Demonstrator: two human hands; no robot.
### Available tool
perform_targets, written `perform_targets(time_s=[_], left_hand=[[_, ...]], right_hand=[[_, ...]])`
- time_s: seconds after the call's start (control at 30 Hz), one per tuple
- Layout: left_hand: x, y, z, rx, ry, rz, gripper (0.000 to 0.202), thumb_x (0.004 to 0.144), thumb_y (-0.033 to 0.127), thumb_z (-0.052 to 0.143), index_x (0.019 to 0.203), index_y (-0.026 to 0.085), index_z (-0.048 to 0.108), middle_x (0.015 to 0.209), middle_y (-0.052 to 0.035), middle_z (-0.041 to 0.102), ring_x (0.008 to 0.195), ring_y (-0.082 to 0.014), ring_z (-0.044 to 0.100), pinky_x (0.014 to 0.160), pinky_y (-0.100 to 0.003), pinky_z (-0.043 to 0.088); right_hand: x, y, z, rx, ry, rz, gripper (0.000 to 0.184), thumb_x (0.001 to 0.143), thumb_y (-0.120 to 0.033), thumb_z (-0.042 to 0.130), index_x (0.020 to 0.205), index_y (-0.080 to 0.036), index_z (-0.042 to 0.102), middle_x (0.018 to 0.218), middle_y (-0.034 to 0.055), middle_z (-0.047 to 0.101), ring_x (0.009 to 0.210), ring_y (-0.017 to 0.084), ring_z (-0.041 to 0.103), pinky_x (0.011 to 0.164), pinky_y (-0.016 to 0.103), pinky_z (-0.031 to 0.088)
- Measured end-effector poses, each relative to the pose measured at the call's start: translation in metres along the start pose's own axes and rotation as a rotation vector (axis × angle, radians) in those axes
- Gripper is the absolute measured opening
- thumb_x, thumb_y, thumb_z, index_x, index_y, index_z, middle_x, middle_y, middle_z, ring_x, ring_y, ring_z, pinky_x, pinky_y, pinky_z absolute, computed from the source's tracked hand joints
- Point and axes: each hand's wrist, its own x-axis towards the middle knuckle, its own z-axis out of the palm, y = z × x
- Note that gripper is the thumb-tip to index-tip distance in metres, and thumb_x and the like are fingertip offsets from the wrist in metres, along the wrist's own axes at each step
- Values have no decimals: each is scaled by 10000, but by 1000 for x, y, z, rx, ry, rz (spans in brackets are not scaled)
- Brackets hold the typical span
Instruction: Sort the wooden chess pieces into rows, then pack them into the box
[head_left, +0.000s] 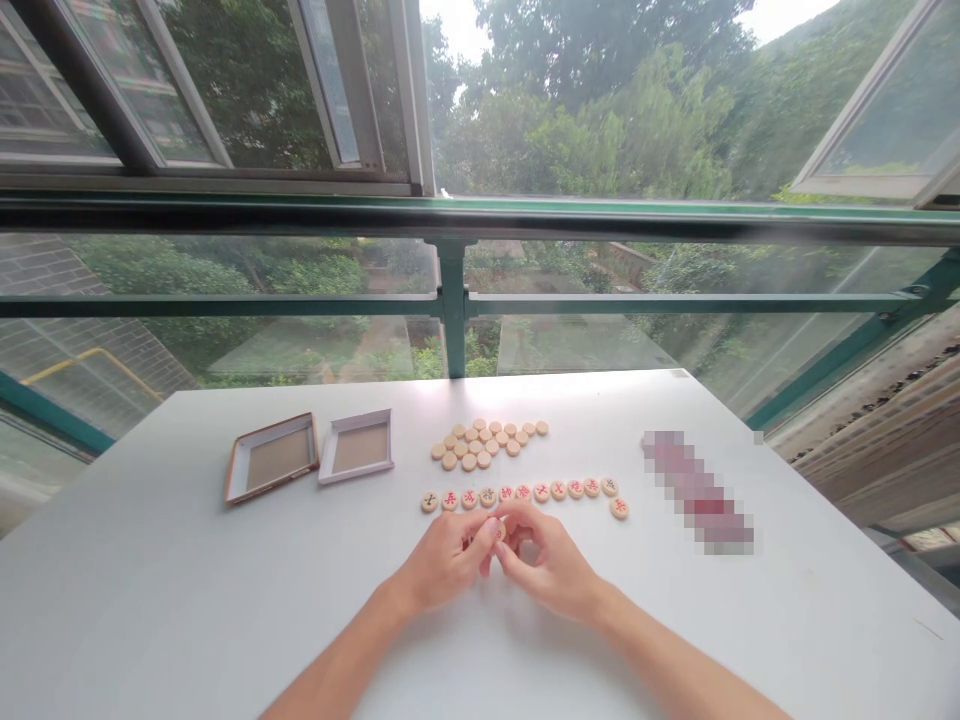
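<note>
My left hand (448, 560) and my right hand (551, 565) meet over the front middle of the white table. Between their fingertips is one round wooden Chinese chess piece (501, 532), pinched by both hands and partly covered by the fingers. Just beyond my hands runs a row of face-up chess pieces (559, 491) with red or dark characters. One more red-marked piece (619, 508) lies off the row's right end. Farther back sits a loose cluster of blank-looking pieces (485, 436).
Two shallow open box halves stand at the back left, a brown-edged tray (232, 480) and a white-rimmed one (356, 478). A blurred-out reddish item (697, 490) lies on the right of the white table (187, 600). Green railing (452, 330) and windows rise behind.
</note>
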Motion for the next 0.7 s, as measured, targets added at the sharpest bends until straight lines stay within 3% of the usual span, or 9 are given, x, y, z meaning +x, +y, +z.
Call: perform_targets(time_s=[0.3, 0.7], left_hand=[[0, -2, -1, -2, -21, 28, 393, 1005, 419, 380, 801, 176, 612, 650, 5, 612, 585, -126, 523, 586, -236, 409], [1, -1, 3, 4, 22, 4, 464, 1018, 454, 348, 735, 179, 591, 626, 8, 599, 586, -127, 529, 589, -242, 406]], right_hand=[[0, 4, 0, 1, 16, -1, 178, 955, -276, 538, 1124, -223, 523, 809, 4, 680, 721, 150, 683, 618, 259, 510], [0, 5, 0, -39, 24, -3, 138, 930, -243, 567, 1064, -210, 564, 792, -7, 657, 680, 129, 621, 619, 256, 499]])
